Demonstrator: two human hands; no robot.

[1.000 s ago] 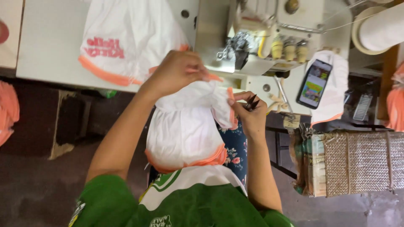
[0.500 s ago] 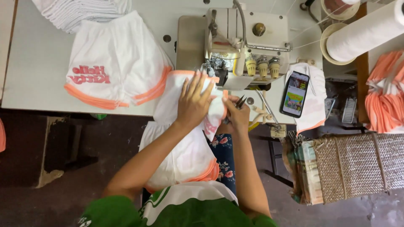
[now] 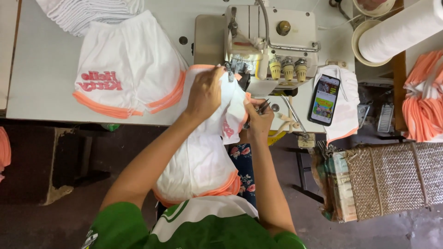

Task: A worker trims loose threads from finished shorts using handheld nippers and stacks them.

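I am pressing my left hand flat on the white garment at the sewing machine. My right hand is pinching small snips beside it.

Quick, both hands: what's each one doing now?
Left hand: flat on the white garment.
Right hand: closed on small thread snips.

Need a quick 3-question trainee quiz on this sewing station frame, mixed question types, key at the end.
1. True or false: the left hand lies flat on the white garment with orange trim at the sewing machine.
2. What does the right hand hold? A) small thread snips B) a phone C) a thread cone
3. Fill in: the phone rests on a white ____, to the machine's right.

Key: 1 true; 2 A; 3 cloth
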